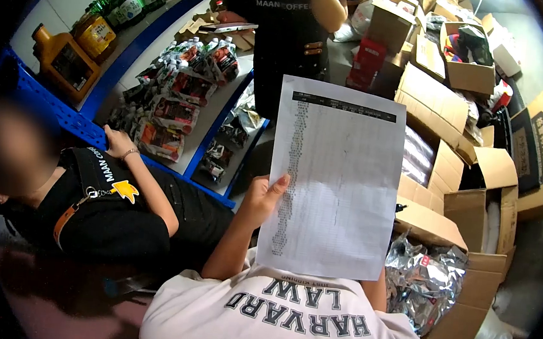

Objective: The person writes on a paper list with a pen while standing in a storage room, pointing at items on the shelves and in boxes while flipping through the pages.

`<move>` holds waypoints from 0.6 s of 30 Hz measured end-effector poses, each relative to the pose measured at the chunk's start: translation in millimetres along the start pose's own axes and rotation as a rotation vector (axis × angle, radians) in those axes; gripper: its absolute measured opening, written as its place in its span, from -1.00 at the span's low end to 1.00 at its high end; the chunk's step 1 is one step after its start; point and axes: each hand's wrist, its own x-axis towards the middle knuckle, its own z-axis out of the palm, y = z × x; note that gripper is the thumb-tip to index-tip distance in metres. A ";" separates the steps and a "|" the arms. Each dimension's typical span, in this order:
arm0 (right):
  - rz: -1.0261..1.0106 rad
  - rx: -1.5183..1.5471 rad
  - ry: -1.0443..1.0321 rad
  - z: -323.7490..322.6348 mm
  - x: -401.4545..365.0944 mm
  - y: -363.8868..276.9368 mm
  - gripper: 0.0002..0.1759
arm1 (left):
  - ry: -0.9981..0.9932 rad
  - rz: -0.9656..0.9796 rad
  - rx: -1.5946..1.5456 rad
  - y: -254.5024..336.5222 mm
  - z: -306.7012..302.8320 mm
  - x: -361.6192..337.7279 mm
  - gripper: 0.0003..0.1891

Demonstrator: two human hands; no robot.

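Note:
A printed sheet (336,181) with a dark header row and dense columns of small text is held upright in front of the chest. My left hand (265,198) grips its left edge, thumb on the front and fingers behind. The sheet hides my right hand; only part of my right forearm (374,293) shows below its lower right corner. A small black tip (400,208) pokes out past the sheet's right edge, and what it belongs to is hidden.
On the left, a blue-framed shelf (124,49) bears bottles and printed pouches (175,112). A co-worker in black (121,221) rests a hand on its edge; another person (281,43) stands ahead. Open cardboard boxes (433,99) and silvery bags (425,277) crowd the right.

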 end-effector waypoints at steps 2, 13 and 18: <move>0.002 -0.002 -0.001 -0.5 1.6 0.5 -0.53 | -0.004 0.006 0.001 -0.4 1.0 0.0 -0.61; 0.008 0.008 -0.010 5.6 6.6 2.8 -0.50 | 0.054 -0.017 -0.003 -9.3 -8.0 -6.0 -0.61; 0.008 0.028 -0.008 5.9 6.6 2.0 -0.49 | 0.041 0.013 -0.013 -9.2 -8.6 -4.4 -0.62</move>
